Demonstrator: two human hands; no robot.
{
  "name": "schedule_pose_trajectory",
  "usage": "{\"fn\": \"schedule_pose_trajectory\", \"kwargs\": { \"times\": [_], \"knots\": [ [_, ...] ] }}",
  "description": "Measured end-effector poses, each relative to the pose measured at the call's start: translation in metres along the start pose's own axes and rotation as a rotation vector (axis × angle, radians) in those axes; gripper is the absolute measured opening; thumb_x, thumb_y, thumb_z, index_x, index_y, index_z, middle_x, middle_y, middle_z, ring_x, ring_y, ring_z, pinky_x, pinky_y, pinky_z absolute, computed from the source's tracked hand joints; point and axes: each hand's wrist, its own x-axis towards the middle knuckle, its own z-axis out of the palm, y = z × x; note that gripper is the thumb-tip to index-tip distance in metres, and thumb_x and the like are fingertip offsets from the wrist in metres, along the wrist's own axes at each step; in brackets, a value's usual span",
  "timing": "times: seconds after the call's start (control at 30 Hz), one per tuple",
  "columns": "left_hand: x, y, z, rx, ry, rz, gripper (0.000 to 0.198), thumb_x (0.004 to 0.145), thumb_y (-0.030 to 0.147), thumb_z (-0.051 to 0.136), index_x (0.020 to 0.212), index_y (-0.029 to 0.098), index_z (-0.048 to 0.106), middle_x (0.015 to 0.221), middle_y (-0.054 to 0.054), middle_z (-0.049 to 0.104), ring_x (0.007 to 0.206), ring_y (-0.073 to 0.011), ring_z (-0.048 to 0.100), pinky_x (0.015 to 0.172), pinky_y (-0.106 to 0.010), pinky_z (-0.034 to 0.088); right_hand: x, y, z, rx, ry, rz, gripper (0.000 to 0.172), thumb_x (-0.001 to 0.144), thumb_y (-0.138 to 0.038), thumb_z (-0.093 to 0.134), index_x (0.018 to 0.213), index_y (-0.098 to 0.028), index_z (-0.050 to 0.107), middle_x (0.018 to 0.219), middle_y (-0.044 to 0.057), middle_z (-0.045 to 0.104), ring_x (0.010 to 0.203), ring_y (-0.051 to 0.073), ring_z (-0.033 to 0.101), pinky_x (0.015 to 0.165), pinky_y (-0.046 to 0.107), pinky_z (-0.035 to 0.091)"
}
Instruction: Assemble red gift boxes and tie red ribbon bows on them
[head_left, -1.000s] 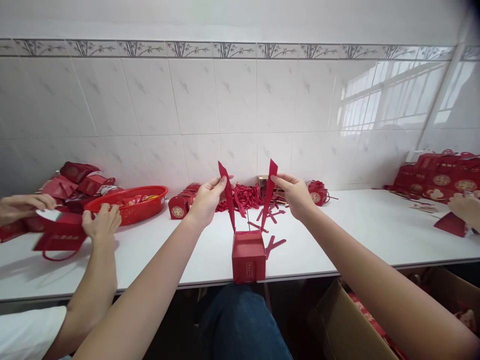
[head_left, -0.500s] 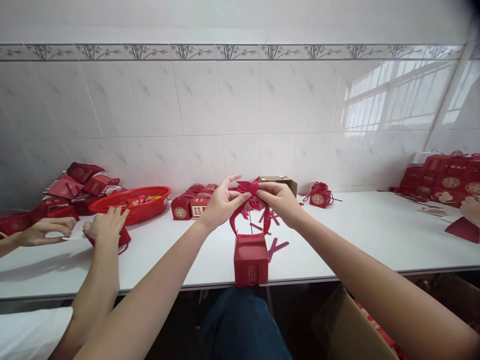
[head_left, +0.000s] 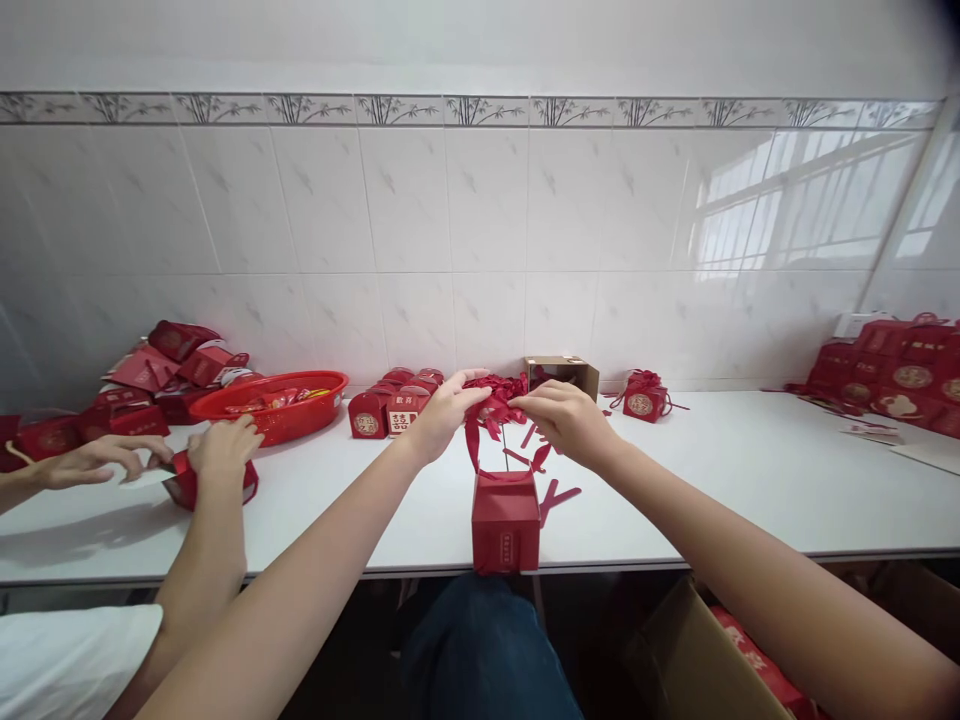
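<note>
A small red gift box stands upright at the table's front edge, between my forearms. From its top a red ribbon rises toward my left hand, whose thumb and fingers close on it. My right hand is pinched at the ribbon, level with the left; its fingertips partly hide what they hold. One ribbon end hangs loose below the right hand. Behind my fingertips lies a heap of red ribbon bows, hard to separate from the held ribbon.
A co-worker's hands handle another red box at left, near a red basin of wrapped sweets. Finished-looking red boxes, an open carton and a bow-tied box stand along the wall. Red boxes are stacked at right.
The ribbon's right side has dropped from my right hand and hangs lower. My hands have spread slightly apart. The co-worker has turned the red box at left; a hand at far right has left view.
</note>
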Motion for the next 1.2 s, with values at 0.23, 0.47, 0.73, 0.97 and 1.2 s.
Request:
{"fn": "schedule_pose_trajectory", "kwargs": {
  "times": [0.23, 0.47, 0.73, 0.97, 1.2],
  "knots": [
    [-0.001, -0.002, 0.003, -0.055, -0.005, 0.012, 0.032, 0.081, 0.035, 0.058, 0.107, 0.017, 0.055, 0.068, 0.002, 0.056, 0.067, -0.0119, 0.057, 0.069, -0.025, 0.045, -0.006, 0.001, 0.001, -0.465, -0.044, -0.16, 0.033, 0.089, -0.008, 0.042, 0.106, -0.02, 0.068, 0.094, 0.006, 0.072, 0.089, 0.021, 0.059, 0.078, 0.036, 0.043],
    [-0.016, -0.007, 0.001, 0.738, 0.091, 0.42, 0.048, 0.089, 0.036, 0.045, 0.135, 0.021, 0.045, 0.072, 0.001, 0.06, 0.066, -0.0152, 0.054, 0.071, -0.027, 0.042, -0.014, -0.001, 0.012, -0.188, 0.209, 0.119, 0.025, 0.09, -0.025, 0.048, 0.103, -0.025, 0.07, 0.105, 0.006, 0.068, 0.09, 0.02, 0.061, 0.075, 0.034, 0.049],
    [-0.031, -0.032, -0.066, 1.147, 0.325, 0.423, 0.043, 0.082, 0.031, 0.05, 0.123, 0.019, 0.057, 0.071, -0.003, 0.058, 0.067, -0.02, 0.055, 0.075, -0.031, 0.044, -0.067, 0.024, -0.01, -0.137, 0.149, 0.563, 0.027, 0.083, -0.037, 0.05, 0.071, -0.02, 0.068, 0.089, 0.008, 0.063, 0.075, 0.02, 0.06, 0.062, 0.032, 0.046],
    [-0.077, -0.096, -0.12, 1.102, 0.143, 0.085, 0.035, 0.075, 0.02, 0.045, 0.102, 0.022, 0.068, 0.087, -0.008, 0.066, 0.084, -0.0265, 0.061, 0.083, -0.038, 0.044, -0.155, 0.048, -0.007, -0.214, -0.2, 0.869, 0.022, 0.074, -0.026, 0.05, 0.054, -0.02, 0.057, 0.074, 0.005, 0.058, 0.063, 0.019, 0.056, 0.061, 0.032, 0.041],
    [-0.086, -0.119, -0.119, 0.968, 0.191, -0.01, 0.028, 0.066, 0.027, 0.059, 0.092, 0.024, 0.07, 0.084, -0.006, 0.063, 0.085, -0.0271, 0.061, 0.086, -0.041, 0.043, -0.182, 0.06, 0.0, -0.083, -0.213, 0.915, 0.018, 0.074, -0.033, 0.054, 0.077, -0.02, 0.067, 0.084, 0.008, 0.063, 0.072, 0.023, 0.061, 0.071, 0.036, 0.047]
  ]
}}
